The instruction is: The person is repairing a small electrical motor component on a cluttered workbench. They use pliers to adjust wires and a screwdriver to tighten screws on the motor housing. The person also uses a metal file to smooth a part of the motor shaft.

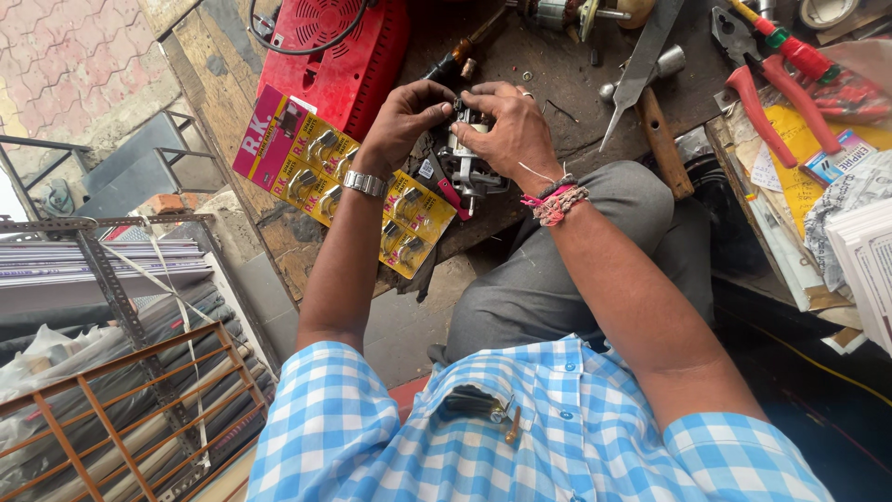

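Both my hands meet on a small grey metal motor assembly point(467, 165) standing on a dark workbench point(567, 79). My left hand point(405, 119), with a steel watch on its wrist, pinches a small part at the top of the assembly. My right hand point(509, 128), wearing thread bracelets, grips the assembly's upper right side. Its lower body shows below my fingers. A yellow and pink card of blister-packed small parts point(321, 167) lies under my left forearm.
A red power tool housing point(339, 56) sits behind the card. A flat file with a wooden handle point(650, 102), red-handled pliers point(771, 88), a screwdriver point(790, 46) and paper stacks point(864, 260) lie at the right. Metal racks with pipes point(130, 372) stand at the lower left.
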